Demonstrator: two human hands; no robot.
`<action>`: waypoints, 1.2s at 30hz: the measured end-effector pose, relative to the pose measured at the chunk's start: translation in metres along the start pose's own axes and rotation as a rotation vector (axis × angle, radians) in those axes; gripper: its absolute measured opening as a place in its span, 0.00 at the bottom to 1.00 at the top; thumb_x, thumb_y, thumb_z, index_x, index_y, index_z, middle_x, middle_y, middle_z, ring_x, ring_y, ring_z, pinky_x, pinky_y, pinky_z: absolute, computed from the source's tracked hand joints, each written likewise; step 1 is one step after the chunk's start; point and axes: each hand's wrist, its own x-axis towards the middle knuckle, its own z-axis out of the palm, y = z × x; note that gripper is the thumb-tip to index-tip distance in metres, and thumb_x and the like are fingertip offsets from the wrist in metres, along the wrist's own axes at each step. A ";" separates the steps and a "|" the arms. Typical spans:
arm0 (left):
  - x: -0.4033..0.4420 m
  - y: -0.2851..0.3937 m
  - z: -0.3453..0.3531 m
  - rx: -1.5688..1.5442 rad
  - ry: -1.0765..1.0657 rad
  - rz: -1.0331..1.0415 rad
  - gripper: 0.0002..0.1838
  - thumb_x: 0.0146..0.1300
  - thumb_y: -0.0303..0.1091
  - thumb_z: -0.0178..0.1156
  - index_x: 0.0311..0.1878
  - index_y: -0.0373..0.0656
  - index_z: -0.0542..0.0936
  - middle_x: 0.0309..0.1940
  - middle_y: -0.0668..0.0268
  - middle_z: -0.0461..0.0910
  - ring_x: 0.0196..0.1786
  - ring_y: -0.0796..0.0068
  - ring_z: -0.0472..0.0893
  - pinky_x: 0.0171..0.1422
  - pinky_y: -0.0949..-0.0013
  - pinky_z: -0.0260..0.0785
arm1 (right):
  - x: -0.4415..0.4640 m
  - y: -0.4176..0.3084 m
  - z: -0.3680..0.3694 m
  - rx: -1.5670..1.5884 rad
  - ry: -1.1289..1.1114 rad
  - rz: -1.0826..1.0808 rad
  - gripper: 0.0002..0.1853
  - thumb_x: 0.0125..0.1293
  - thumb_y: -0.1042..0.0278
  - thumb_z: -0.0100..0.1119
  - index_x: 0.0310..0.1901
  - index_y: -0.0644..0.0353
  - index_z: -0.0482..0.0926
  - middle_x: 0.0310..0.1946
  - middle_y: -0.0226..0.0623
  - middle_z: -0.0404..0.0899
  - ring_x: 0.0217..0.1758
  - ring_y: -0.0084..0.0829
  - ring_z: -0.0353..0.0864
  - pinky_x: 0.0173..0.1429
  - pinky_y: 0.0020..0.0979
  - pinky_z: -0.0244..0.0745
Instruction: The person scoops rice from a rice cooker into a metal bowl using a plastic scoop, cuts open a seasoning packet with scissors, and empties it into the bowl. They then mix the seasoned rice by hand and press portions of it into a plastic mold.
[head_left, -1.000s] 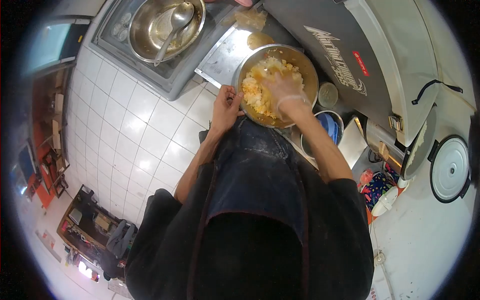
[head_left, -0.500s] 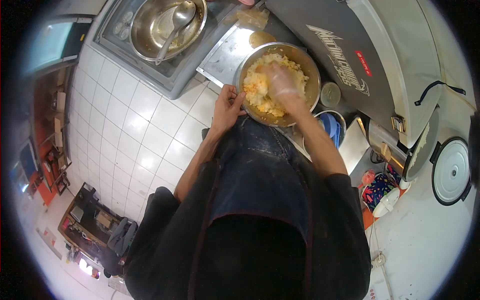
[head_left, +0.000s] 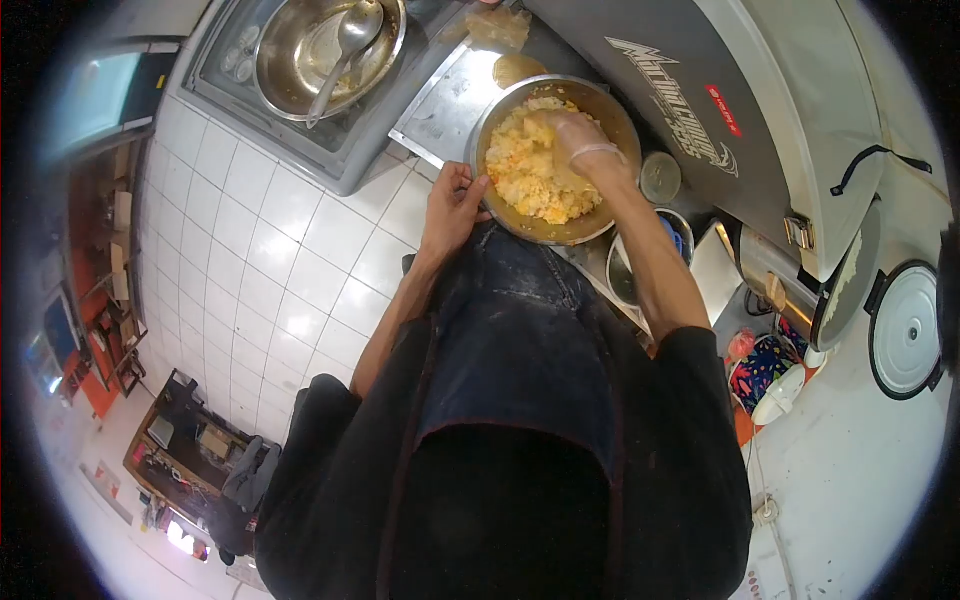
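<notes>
A metal bowl (head_left: pixel 622 125) holds a crumbly yellow-white food mixture (head_left: pixel 537 170) with orange bits. It stands close against the front of my dark apron (head_left: pixel 500 330). My left hand (head_left: pixel 456 205) is closed on the bowl's left rim, thumb at the edge. Down in the mixture, on the right side of the bowl, is my right hand (head_left: pixel 582 143) in a clear plastic glove. Its fingers are buried in the food or turned away, so I cannot tell how they are bent.
At upper left, a larger metal bowl (head_left: pixel 268 75) with a ladle (head_left: pixel 355 30) in it rests on a grey ledge. A metal tray (head_left: pixel 430 120) and a plastic bag (head_left: pixel 500 28) lie behind my bowl. To the right are a small round container (head_left: pixel 660 178) and a raised grey lid (head_left: pixel 660 60).
My right hand has shifted right and slightly up in the bowl and is less blurred. The mixture is more heaped toward the left and front. My left hand stays on the rim.
</notes>
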 end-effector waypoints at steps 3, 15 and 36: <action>0.004 -0.008 0.000 0.006 0.011 0.020 0.10 0.73 0.34 0.59 0.49 0.41 0.70 0.38 0.66 0.76 0.38 0.80 0.79 0.35 0.74 0.81 | -0.033 -0.009 0.005 -0.182 0.085 -0.081 0.33 0.57 0.79 0.64 0.66 0.46 0.75 0.61 0.51 0.78 0.66 0.46 0.76 0.72 0.42 0.70; 0.001 -0.001 0.002 0.039 0.029 0.037 0.11 0.73 0.34 0.59 0.48 0.40 0.70 0.38 0.66 0.75 0.38 0.80 0.79 0.34 0.73 0.82 | -0.016 -0.016 0.022 -0.300 -0.098 -0.116 0.18 0.68 0.73 0.51 0.56 0.59 0.82 0.57 0.53 0.80 0.57 0.50 0.82 0.62 0.43 0.77; 0.000 -0.001 0.001 0.033 0.029 0.039 0.12 0.72 0.36 0.62 0.46 0.40 0.70 0.35 0.66 0.76 0.36 0.79 0.79 0.34 0.74 0.81 | -0.004 -0.034 0.045 -0.360 0.233 0.100 0.18 0.61 0.65 0.61 0.54 0.49 0.84 0.61 0.47 0.77 0.58 0.48 0.81 0.64 0.45 0.75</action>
